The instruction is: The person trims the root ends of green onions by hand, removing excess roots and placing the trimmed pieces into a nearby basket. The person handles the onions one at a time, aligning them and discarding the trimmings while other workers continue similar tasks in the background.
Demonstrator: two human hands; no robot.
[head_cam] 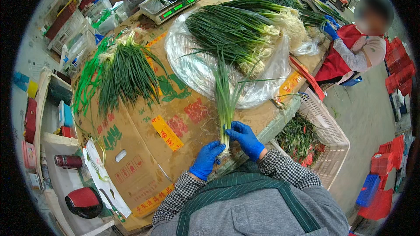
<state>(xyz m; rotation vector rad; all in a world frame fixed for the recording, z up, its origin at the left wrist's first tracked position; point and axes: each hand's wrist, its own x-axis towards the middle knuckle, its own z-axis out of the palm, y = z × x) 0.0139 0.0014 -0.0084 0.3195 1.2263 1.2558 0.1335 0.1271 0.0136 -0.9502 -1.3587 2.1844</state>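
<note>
A small bunch of green onions [225, 104] is held upright before me, its leaves pointing away over the table. My left hand [206, 159], in a blue glove, grips the white root end. Higher on the white stems, the fingers of my right hand [244, 139], also gloved in blue, pinch the bunch. Beyond it a large heap of green onions [229, 32] lies on a clear plastic sheet [183, 55], roots to the right. To the left rests another pile of green onions [126, 72] beside green netting or ties [87, 75].
Flattened cardboard [137, 150] covers the table. A digital scale [170, 6] holding onions stands at the far side. On the right, a white plastic crate [331, 144] contains leaf trimmings. A co-worker in a red apron [339, 54] works at the right edge. A red-and-black object [84, 202] sits lower left.
</note>
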